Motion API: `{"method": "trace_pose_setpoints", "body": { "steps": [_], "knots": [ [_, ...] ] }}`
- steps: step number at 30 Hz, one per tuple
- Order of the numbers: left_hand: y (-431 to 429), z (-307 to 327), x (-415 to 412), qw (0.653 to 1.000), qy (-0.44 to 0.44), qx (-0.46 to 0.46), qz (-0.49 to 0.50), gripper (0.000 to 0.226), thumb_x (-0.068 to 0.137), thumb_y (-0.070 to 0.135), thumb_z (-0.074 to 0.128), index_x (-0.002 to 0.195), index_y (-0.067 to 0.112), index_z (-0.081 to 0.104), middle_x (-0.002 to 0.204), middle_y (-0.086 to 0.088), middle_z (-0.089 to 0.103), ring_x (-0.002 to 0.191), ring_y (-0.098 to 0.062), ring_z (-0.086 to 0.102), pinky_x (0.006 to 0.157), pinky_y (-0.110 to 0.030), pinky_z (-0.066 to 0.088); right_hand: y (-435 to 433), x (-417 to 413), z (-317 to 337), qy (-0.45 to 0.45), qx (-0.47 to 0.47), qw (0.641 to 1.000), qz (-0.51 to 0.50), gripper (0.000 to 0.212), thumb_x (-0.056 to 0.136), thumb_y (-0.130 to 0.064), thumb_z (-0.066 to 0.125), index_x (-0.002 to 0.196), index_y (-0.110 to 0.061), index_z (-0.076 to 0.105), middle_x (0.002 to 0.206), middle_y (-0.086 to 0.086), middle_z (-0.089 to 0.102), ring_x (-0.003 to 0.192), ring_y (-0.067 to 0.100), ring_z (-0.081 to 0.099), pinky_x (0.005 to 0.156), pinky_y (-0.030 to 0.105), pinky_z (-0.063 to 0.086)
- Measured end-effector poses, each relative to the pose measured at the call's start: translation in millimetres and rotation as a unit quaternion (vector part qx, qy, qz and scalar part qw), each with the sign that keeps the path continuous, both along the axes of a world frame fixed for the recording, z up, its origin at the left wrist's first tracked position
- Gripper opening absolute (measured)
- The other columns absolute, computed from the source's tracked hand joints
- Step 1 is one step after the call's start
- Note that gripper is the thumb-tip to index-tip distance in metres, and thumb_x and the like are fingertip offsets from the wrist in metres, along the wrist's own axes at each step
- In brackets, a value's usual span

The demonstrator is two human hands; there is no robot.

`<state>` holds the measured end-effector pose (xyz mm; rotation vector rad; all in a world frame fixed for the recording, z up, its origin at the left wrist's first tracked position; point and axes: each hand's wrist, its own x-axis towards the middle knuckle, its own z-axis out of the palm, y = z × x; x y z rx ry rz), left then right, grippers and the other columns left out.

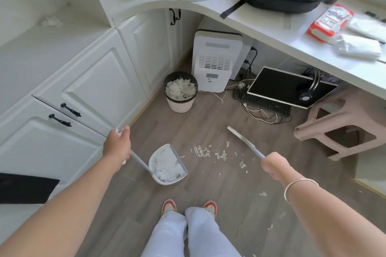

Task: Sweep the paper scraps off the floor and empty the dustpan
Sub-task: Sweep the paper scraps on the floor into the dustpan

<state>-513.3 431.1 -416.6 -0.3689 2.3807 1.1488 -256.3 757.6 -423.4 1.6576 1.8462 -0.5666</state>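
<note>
My left hand [117, 146] grips the top of the long handle of a white dustpan [168, 165], which rests on the wooden floor with white paper scraps inside it. My right hand [274, 165] grips the handle of a white broom [242, 139], whose head is raised to the right of the scraps. A loose pile of paper scraps [211, 153] lies on the floor between dustpan and broom. A few stray scraps [263, 193] lie further right. A pink bin [180, 92] with a black liner, filled with paper, stands by the cabinets.
White cabinets [87, 89] run along the left. A white appliance [217, 60], a monitor [290, 86], a keyboard and cables sit under the desk [271, 25]. A pink stool [342, 123] stands at the right. My feet [189, 207] are behind the dustpan.
</note>
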Motion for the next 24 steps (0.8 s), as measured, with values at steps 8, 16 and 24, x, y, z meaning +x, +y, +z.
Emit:
{"method": "trace_pose_setpoints", "body": {
  "steps": [8,16,24],
  "knots": [
    [38.8,-3.7,17.9,1.000,0.004,0.005,-0.004,0.047,0.099,0.035,0.041,0.126,-0.003,0.047,0.065,-0.010,0.046,0.046,-0.024,0.038,0.050,-0.025,0.033,-18.0,15.0,-31.5,0.044,-0.125,0.980,-0.147,0.024,0.092,-0.020,0.046,0.071,-0.010,0.047,0.061,0.005,0.046,0.043,0.014,0.037,0.034,0.008,0.027],
    [65.6,-8.9,38.7,0.999,0.010,0.007,-0.036,0.050,0.101,0.042,0.040,0.139,0.010,0.040,0.075,-0.018,0.053,0.054,-0.026,0.043,0.052,-0.028,0.035,-49.2,-13.3,-18.0,0.041,-0.178,0.979,-0.087,0.029,0.091,-0.017,0.043,0.063,-0.011,0.046,0.055,0.003,0.041,0.042,0.014,0.031,0.040,0.016,0.020],
    [35.1,-1.7,39.0,0.999,-0.017,0.037,-0.027,0.052,0.101,0.039,0.038,0.146,0.013,0.035,0.063,-0.004,0.040,0.048,-0.023,0.036,0.049,-0.024,0.029,-62.1,-16.0,-1.9,0.084,-0.091,0.992,-0.033,0.017,0.085,-0.017,0.047,0.082,-0.007,0.060,0.072,0.012,0.058,0.058,0.026,0.054,0.050,0.024,0.041]
  ]
}}
